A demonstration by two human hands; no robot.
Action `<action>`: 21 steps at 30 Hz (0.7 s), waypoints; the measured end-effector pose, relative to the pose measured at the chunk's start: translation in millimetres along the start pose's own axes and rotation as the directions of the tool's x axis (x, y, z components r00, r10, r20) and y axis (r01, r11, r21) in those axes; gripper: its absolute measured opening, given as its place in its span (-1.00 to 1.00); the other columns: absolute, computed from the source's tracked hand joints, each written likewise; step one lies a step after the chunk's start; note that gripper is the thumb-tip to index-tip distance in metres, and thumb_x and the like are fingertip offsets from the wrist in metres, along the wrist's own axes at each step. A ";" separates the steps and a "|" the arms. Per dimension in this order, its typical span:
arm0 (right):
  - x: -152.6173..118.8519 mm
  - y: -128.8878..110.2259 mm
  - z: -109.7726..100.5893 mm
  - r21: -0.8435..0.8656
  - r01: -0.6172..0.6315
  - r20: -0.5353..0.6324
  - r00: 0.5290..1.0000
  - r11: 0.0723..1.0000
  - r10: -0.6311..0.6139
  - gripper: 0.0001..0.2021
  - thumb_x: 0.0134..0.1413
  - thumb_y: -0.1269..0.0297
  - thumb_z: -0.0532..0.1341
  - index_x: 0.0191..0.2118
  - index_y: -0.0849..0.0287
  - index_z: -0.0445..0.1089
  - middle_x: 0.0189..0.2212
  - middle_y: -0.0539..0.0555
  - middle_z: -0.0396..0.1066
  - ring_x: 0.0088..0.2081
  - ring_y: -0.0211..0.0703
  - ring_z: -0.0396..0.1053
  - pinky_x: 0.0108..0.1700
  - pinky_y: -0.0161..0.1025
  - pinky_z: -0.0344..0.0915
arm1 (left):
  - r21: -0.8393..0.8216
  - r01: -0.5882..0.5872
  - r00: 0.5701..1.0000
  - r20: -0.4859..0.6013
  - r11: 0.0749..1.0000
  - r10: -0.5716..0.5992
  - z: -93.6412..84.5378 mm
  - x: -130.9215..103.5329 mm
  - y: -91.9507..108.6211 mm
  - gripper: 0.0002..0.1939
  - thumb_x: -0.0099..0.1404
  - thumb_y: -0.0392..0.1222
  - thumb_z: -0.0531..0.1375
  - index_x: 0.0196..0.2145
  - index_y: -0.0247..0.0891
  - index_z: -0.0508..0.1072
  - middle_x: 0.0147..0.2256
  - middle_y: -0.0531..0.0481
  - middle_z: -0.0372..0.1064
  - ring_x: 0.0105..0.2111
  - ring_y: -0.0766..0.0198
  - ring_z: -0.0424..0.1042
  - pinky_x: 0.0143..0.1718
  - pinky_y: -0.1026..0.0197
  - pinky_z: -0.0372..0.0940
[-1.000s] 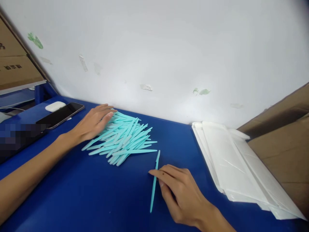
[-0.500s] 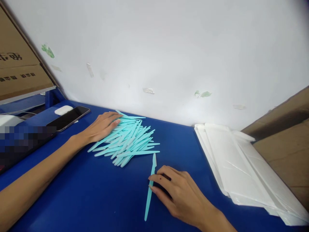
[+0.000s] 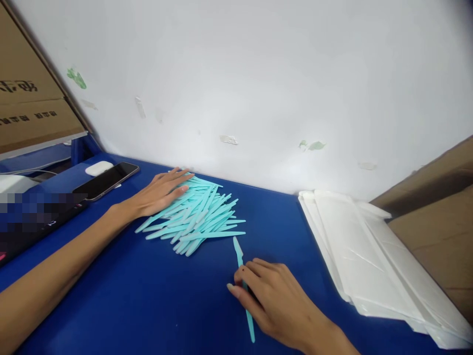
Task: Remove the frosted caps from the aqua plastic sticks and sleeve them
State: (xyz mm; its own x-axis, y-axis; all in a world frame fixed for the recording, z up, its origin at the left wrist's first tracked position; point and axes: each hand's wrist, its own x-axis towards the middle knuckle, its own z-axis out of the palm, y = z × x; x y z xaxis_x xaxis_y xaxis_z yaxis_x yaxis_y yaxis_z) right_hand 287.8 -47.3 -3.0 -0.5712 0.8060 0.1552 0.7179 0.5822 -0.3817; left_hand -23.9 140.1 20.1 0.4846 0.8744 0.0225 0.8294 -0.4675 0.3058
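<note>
A loose pile of turquoise eyebrow razors [image 3: 201, 217] lies on the blue table [image 3: 148, 301], slim handles pointing several ways. My left hand [image 3: 160, 192] rests on the pile's far left side, fingers stretched out and spread over the razors. Nearer to me, my right hand [image 3: 269, 296] has its fingers curled over one separate eyebrow razor [image 3: 238, 251]. Its blade end points away from me, toward the pile, and its handle end shows below the hand. The middle of this razor is hidden under the fingers.
White flat packets [image 3: 369, 251] are stacked at the right, beside a cardboard box [image 3: 439, 236]. A phone [image 3: 107, 181] and a white rounded case [image 3: 99, 168] lie at the left. Another printed carton [image 3: 33, 108] stands behind them. The white wall [image 3: 258, 88] borders the table's far edge.
The single razor has turned under my right hand, its near end swinging to the right, and the fingers have curled further over it. My left hand has shifted slightly, its fingers reaching farther over the pile.
</note>
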 end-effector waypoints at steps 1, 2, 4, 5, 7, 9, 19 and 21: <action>0.1 -0.2 0.3 -0.017 0.003 0.002 1.000 1.000 -0.003 -0.83 0.45 0.18 0.09 -0.22 0.05 0.33 -0.35 -0.08 0.44 -0.33 -0.19 0.39 -0.34 -0.21 0.13 | 0.009 -0.008 1.000 0.007 1.000 0.008 0.1 0.4 0.2 -0.32 0.52 0.29 -0.24 0.46 0.00 -0.04 0.47 0.05 -0.27 0.46 -0.11 -0.32 0.40 -0.31 -0.32; 0.2 -0.4 0.3 -0.033 0.009 0.003 1.000 0.999 -0.009 -0.82 0.45 0.18 0.09 -0.23 0.06 0.33 -0.37 -0.07 0.43 -0.34 -0.19 0.39 -0.34 -0.22 0.13 | 0.016 -0.014 1.000 0.015 1.000 0.014 0.4 0.7 0.2 -0.32 0.52 0.29 -0.25 0.46 0.01 -0.05 0.47 0.06 -0.28 0.46 -0.11 -0.33 0.40 -0.30 -0.32; 0.0 -0.4 -0.6 -0.052 0.022 0.003 1.000 0.998 -0.022 -0.80 0.45 0.19 0.09 -0.27 0.06 0.31 -0.38 -0.06 0.40 -0.35 -0.20 0.37 -0.34 -0.22 0.14 | 0.023 -0.022 0.999 0.035 0.999 0.021 1.3 1.4 0.1 -0.32 0.52 0.28 -0.27 0.46 0.01 -0.07 0.47 0.06 -0.28 0.46 -0.11 -0.34 0.40 -0.30 -0.31; -0.2 -0.3 -1.7 -0.051 0.024 0.007 1.000 0.998 -0.024 -0.80 0.45 0.20 0.09 -0.28 0.07 0.31 -0.38 -0.06 0.39 -0.36 -0.21 0.36 -0.34 -0.22 0.15 | 0.024 -0.025 0.999 0.043 0.999 0.024 1.9 1.7 -0.2 -0.32 0.52 0.28 -0.27 0.47 0.01 -0.09 0.47 0.05 -0.28 0.46 -0.11 -0.34 0.40 -0.30 -0.31; -0.8 -0.1 -5.1 -0.028 0.009 0.017 1.000 1.000 -0.008 -0.85 0.42 0.25 0.10 -0.25 0.06 0.32 -0.32 -0.05 0.39 -0.33 -0.21 0.38 -0.34 -0.23 0.18 | 0.020 -0.028 0.998 0.050 0.999 0.027 3.2 2.5 -1.2 -0.32 0.53 0.28 -0.28 0.47 0.00 -0.10 0.47 0.05 -0.24 0.47 -0.08 -0.33 0.41 -0.28 -0.31; -1.5 0.3 -9.1 0.001 -0.011 0.025 1.000 1.000 0.011 -0.93 0.38 0.33 0.12 -0.12 0.05 0.33 -0.23 -0.03 0.40 -0.25 -0.20 0.41 -0.31 -0.23 0.24 | 0.014 -0.027 0.999 0.045 1.000 0.026 4.8 3.5 -2.9 -0.31 0.53 0.27 -0.27 0.47 -0.03 -0.08 0.46 0.03 -0.18 0.47 -0.03 -0.32 0.41 -0.24 -0.32; -1.8 17.6 -12.3 -0.083 0.095 -0.066 0.993 0.992 -0.101 -0.61 0.21 0.65 0.06 0.00 0.05 0.37 0.02 0.03 0.49 0.02 -0.06 0.42 0.10 0.03 0.39 | 0.044 -0.056 0.998 -0.016 0.997 0.057 14.0 1.1 -2.4 -0.32 0.54 0.24 -0.24 0.42 -0.16 0.10 0.39 -0.14 0.06 0.39 -0.07 0.00 0.37 -0.20 -0.13; -1.5 20.8 -10.3 -0.112 0.099 -0.093 0.990 0.989 -0.110 -0.59 0.18 0.69 0.04 -0.04 0.05 0.37 0.05 0.02 0.50 0.06 -0.03 0.40 0.12 0.08 0.38 | 0.044 -0.069 0.997 -0.025 0.997 0.070 14.7 0.0 0.9 -0.32 0.54 0.23 -0.24 0.41 -0.16 0.13 0.38 -0.14 0.09 0.38 -0.07 0.02 0.37 -0.19 -0.11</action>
State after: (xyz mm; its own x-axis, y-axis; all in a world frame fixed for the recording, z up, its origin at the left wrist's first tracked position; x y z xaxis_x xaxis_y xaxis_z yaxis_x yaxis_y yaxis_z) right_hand 307.6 -35.3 -1.9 -0.6068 0.7438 0.2802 0.6981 0.6673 -0.2597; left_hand -19.1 137.7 6.4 0.5342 0.8426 0.0677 0.8057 -0.5317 0.2610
